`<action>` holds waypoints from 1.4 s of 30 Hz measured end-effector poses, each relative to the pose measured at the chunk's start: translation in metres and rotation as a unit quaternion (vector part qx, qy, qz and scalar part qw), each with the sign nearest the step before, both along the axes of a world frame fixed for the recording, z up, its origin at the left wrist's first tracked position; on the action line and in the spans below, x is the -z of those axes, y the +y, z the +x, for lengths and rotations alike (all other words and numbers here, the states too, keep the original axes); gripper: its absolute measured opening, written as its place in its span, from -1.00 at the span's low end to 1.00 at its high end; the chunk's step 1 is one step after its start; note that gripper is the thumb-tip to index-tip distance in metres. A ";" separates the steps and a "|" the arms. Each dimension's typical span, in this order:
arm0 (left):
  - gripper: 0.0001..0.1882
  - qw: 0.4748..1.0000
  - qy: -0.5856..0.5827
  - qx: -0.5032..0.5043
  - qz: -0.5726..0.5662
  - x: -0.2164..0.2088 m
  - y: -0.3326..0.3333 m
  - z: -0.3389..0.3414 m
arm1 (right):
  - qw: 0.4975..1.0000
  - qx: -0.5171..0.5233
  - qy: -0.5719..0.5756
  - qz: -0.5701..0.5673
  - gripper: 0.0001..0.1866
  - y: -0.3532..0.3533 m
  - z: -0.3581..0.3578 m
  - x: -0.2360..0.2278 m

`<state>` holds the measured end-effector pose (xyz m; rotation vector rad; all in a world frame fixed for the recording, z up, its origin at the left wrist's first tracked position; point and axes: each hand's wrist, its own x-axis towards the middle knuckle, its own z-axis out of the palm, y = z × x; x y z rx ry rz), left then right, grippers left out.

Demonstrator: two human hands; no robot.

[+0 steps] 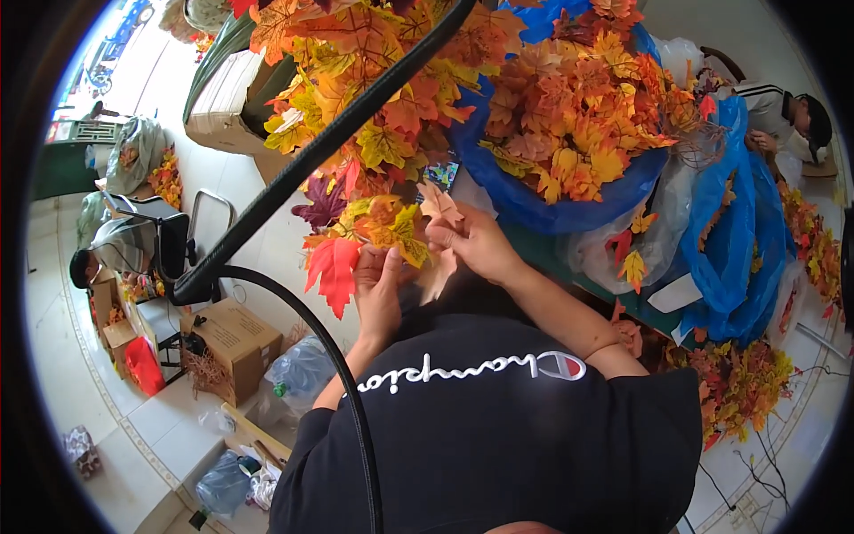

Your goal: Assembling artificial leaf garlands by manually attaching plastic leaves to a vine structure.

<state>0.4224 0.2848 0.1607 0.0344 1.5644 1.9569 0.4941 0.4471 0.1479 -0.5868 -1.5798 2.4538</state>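
My left hand is closed at the end of a bunch of artificial maple leaves in yellow and orange. A red leaf hangs beside its fingers. Just to the right, my right hand pinches a pale peach artificial leaf between thumb and fingers. Another peach leaf shows below that hand. The stems inside the fingers are too small to make out. A dark purple leaf lies beyond the left hand.
A large heap of orange leaves rises ahead. Right of it, a blue plastic bag holds more leaves. A black cable crosses the view. Cardboard boxes stand at left; other people sit at both sides.
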 end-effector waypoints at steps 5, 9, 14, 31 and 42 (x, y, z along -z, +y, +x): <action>-0.74 0.992 0.119 0.028 -0.041 0.010 -0.011 0.006 | 0.991 -0.082 -0.017 -0.100 -0.72 -0.002 0.005 -0.006; -0.71 0.975 0.194 0.073 -0.078 -0.006 -0.004 0.009 | 0.982 -0.059 -0.023 -0.180 -0.81 -0.007 0.006 -0.009; -0.61 0.982 0.173 0.061 -0.054 0.000 -0.006 0.012 | 0.985 -0.004 0.007 -0.171 -0.89 -0.006 0.009 -0.005; -0.63 0.967 0.194 0.127 -0.104 0.020 -0.002 -0.013 | 0.984 -0.136 0.061 0.097 -0.86 -0.002 0.019 -0.078; -0.84 0.972 -0.200 0.103 -0.071 0.007 -0.010 -0.032 | 0.971 0.003 -0.077 0.225 -0.85 -0.026 -0.002 -0.016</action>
